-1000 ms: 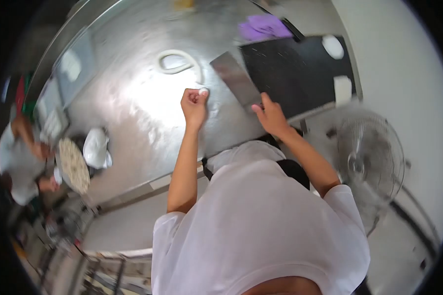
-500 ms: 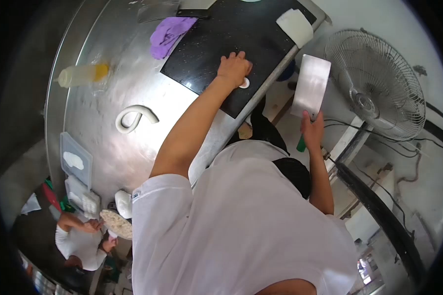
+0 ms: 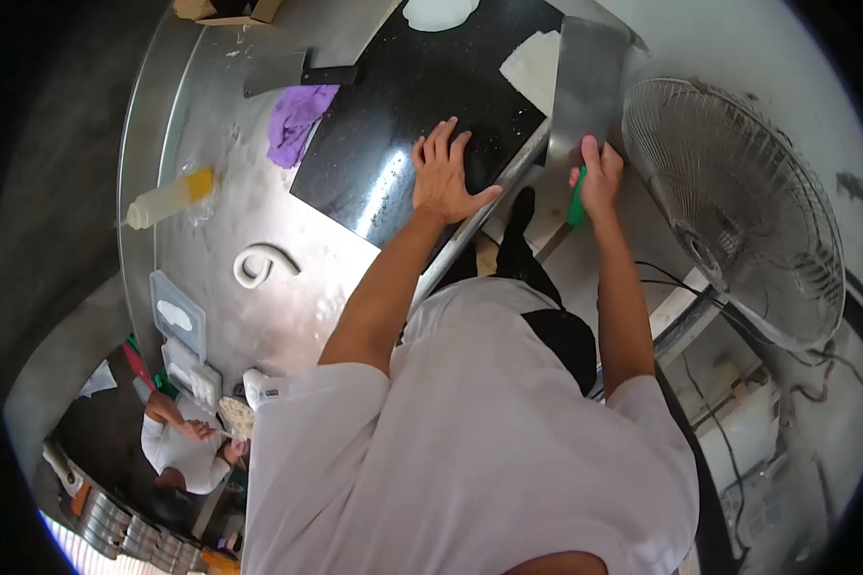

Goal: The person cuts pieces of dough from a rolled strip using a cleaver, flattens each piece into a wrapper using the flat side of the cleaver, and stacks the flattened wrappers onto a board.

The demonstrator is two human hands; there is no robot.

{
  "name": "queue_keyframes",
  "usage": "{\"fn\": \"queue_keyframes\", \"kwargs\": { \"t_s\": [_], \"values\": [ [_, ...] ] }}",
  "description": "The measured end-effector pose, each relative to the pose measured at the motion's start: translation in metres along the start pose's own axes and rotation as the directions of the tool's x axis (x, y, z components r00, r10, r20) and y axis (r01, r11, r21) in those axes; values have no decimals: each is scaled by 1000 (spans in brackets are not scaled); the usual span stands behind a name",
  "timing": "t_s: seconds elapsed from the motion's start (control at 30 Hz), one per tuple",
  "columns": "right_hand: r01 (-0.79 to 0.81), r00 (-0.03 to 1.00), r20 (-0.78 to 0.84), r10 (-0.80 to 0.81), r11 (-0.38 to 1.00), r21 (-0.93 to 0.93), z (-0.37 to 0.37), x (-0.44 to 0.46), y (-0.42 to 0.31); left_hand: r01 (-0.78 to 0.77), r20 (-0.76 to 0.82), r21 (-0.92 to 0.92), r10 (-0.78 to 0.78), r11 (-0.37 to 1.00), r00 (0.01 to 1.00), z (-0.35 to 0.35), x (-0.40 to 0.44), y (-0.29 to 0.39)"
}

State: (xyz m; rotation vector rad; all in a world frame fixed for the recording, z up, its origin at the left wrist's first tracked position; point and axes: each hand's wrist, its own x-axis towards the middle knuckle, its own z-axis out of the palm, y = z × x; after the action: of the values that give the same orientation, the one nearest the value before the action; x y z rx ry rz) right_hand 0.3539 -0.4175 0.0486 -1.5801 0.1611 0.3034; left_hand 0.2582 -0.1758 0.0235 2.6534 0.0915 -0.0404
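My left hand (image 3: 441, 182) is spread over the near edge of a black board (image 3: 355, 163), fingers apart, holding nothing. My right hand (image 3: 599, 177) is closed round the green handle (image 3: 576, 196) of a cleaver. The wide flat metal blade of the cleaver (image 3: 582, 81) points away from me, just off the board's right edge, overlapping a folded white cloth (image 3: 535, 69) from this view. A flat white dough round (image 3: 439, 11) lies at the board's far end. A dough rope (image 3: 262, 265), curled at one end, rests on the steel table to the left.
A purple cloth (image 3: 297, 123) and a dark-handled cleaver (image 3: 302, 75) lie at the board's left side. Farther left are a squeeze bottle (image 3: 170, 199) and plastic tubs (image 3: 177, 314). A large fan (image 3: 738, 211) stands at right. Another person (image 3: 184, 446) works at lower left.
My left hand has opened and spread; the small white dough piece beside it no longer shows. The cleaver has moved up and left, nearer the board. The view has shifted, showing more of the far dough round.
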Motion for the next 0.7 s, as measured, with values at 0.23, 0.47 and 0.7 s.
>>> {"fn": "queue_keyframes", "kwargs": {
  "t_s": [0.23,0.47,0.7],
  "values": [
    [-290,955,-146,256,908,-302,5,72,11,-182,-83,-87,175,979,981,-5,-7,-19],
    [-309,951,-149,271,792,-527,-1,73,44,-161,-43,-70,158,985,987,-3,-5,-14],
    [-171,984,-141,109,803,-570,8,59,46,-156,-158,-139,134,978,978,-1,-4,-14]
  ]
}}
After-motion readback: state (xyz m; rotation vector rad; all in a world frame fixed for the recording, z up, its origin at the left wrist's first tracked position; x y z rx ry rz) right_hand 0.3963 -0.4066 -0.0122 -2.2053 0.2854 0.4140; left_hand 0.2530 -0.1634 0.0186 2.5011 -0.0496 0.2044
